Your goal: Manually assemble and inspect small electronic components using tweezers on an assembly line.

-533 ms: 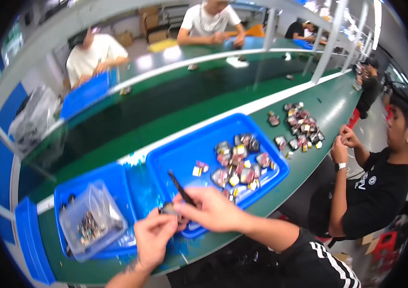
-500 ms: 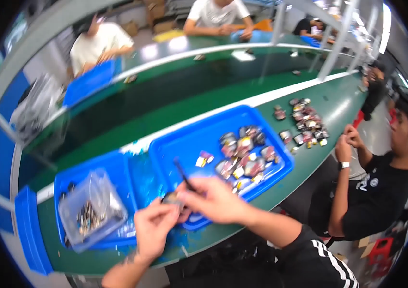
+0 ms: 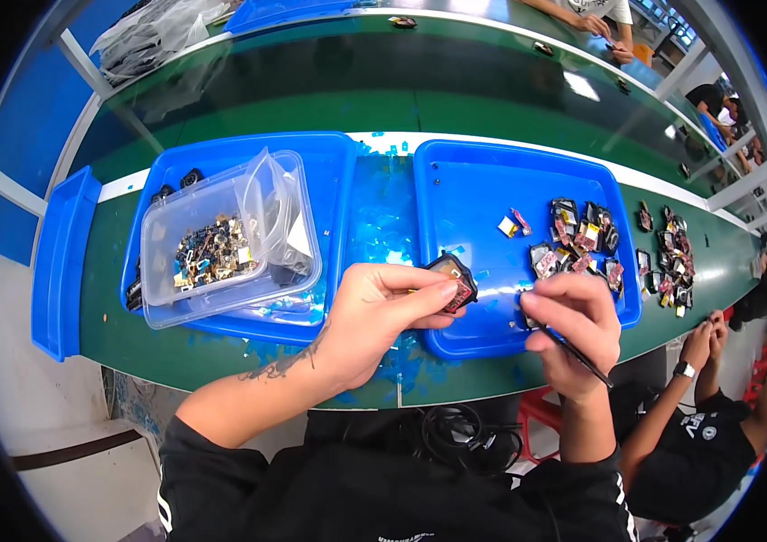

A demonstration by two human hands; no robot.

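Observation:
My left hand (image 3: 383, 312) pinches a small black housing with a red circuit board (image 3: 457, 287) between thumb and fingers, over the near left edge of the right blue tray (image 3: 492, 155). To its right, apart from the housing, my right hand (image 3: 577, 330) is closed around a slim black pen-shaped tool (image 3: 589, 363). That tool slants from the fingertips down to the right; its kind is unclear. Several similar black-and-red assemblies (image 3: 573, 237) lie piled in the tray's right half. Two small red and white-yellow pieces (image 3: 515, 223) sit nearer its middle.
A clear plastic box (image 3: 156, 262) of small metal parts stands in the left blue tray (image 3: 343, 181). Blue film scraps (image 3: 381, 226) litter the green table between trays. More assemblies (image 3: 675, 257) lie farther right. A co-worker's hands (image 3: 708, 339) are at lower right, another's (image 3: 604, 32) across the table.
My view has swung lower and to the left. My hands, together before, are now apart: the right one has drawn off to the right with the tool, while the left keeps the housing.

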